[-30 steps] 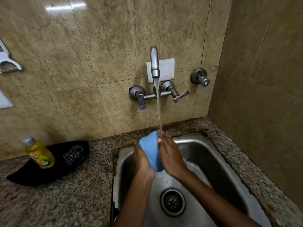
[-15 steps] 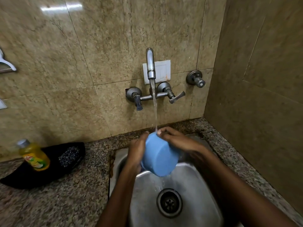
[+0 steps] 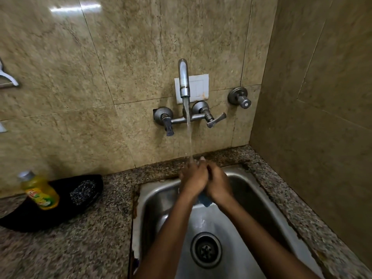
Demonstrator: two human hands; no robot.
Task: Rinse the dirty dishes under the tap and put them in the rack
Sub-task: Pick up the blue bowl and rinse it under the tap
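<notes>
Both hands, left (image 3: 192, 179) and right (image 3: 218, 184), clasp a mostly hidden blue bowl (image 3: 204, 200) under the tap (image 3: 184, 77), fingers curled round what looks like light, wet, slippery plastic best held by the rim.

Large glossy beige stone tiles (image 3: 124, 63) cover the back wall, meeting a darker tiled side wall (image 3: 322, 97) in a corner on the right. A bright streak of light (image 3: 74, 8) reflects off the tiles at upper left. A white switch plate (image 3: 198, 88) is set into the back wall, with a round metal valve knob (image 3: 240, 97) to its right. Below runs a speckled granite counter (image 3: 66, 252). On its left lies a black tray (image 3: 26, 218) holding a steel scrubber (image 3: 83, 191), with a yellow bottle of dish liquid (image 3: 40, 191) beside the scrubber. Part of a white wall fitting (image 3: 9, 79) shows at the far left edge
</notes>
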